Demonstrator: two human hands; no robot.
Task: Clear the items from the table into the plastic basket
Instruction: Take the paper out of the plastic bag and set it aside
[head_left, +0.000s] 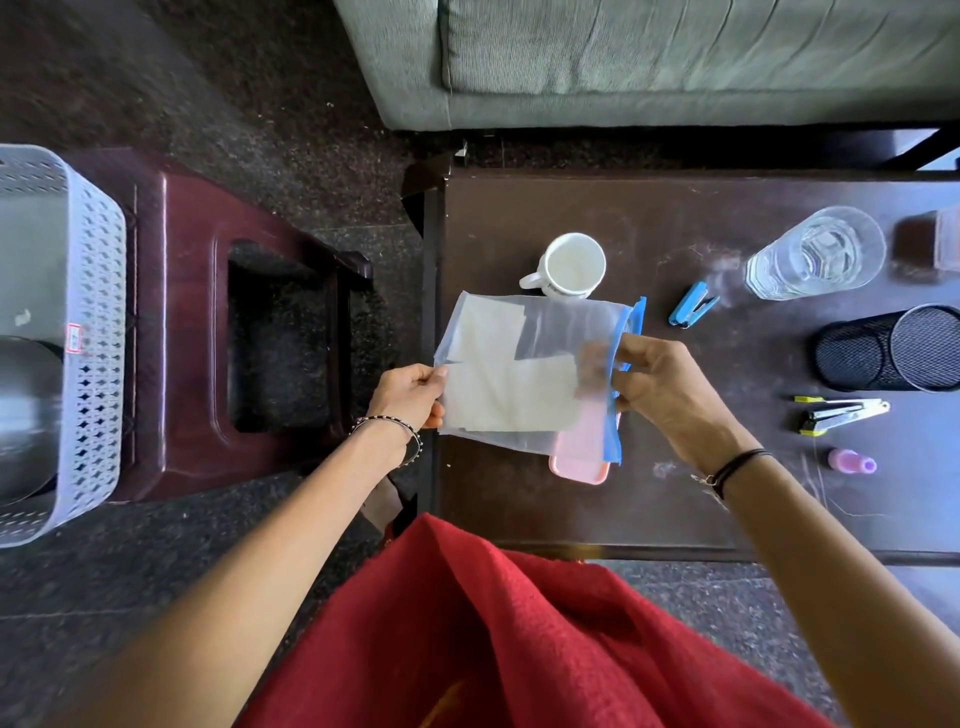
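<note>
A translucent zip pouch (530, 364) with a blue zipper edge and white papers inside hangs above the dark table's (649, 493) left part. My left hand (410, 395) grips its left edge and my right hand (660, 384) grips its zipper side. Under the pouch a pink case (579, 462) lies on the table. Behind it stands a white mug (569, 265). To the right are a blue stapler (693, 306), a drinking glass (815, 254), a black mesh holder (893, 348) on its side, a yellow-and-silver stapler (836, 413) and a small pink bottle (852, 461). The pale plastic basket (98, 332) stands far left.
The basket rests on a dark red plastic stool (187, 322) left of the table and holds a metal vessel (26, 415). A grey-green sofa (675, 57) runs along the far side. A brown box (930, 244) sits at the table's right edge. My red garment (493, 634) fills the foreground.
</note>
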